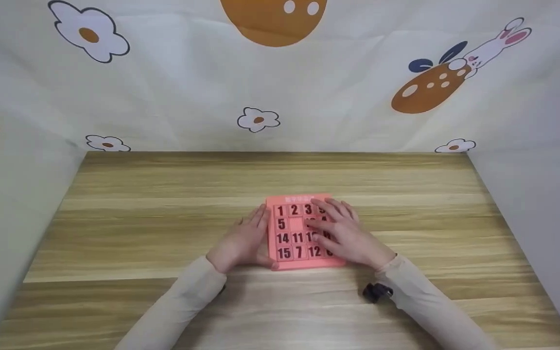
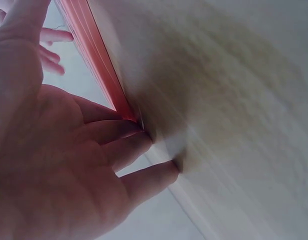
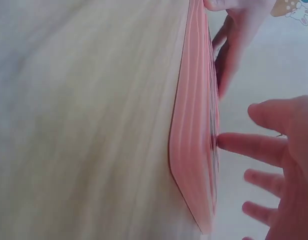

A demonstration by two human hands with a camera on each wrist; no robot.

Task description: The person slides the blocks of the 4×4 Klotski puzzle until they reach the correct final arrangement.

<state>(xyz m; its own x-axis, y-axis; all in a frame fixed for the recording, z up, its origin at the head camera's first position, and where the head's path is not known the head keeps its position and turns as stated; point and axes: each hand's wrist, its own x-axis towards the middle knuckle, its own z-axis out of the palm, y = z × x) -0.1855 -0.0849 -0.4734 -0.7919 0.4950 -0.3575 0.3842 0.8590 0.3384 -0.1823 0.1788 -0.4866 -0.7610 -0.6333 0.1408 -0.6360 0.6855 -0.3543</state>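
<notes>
A pink number sliding puzzle [image 1: 285, 265] lies flat on the table, its black-numbered tiles facing up. The top row begins 1, 2, 3; a gap without a tile sits right of the 5 in the second row. My left hand [image 1: 243, 243] rests against the puzzle's left side, fingers straight along the edge and thumb at the near left corner. Over the right-hand columns spreads my right hand [image 1: 353, 238], covering some tiles. In the right wrist view one fingertip [image 3: 221, 141] touches the puzzle's face, while other fingers stay raised off it.
The wood-grain table [image 1: 153, 204] extends around the puzzle on all sides. A pale curtain [image 1: 187, 78] printed with flowers and a rabbit stands behind it and along both sides. A small black device [image 1: 377, 292] shows at the right wrist.
</notes>
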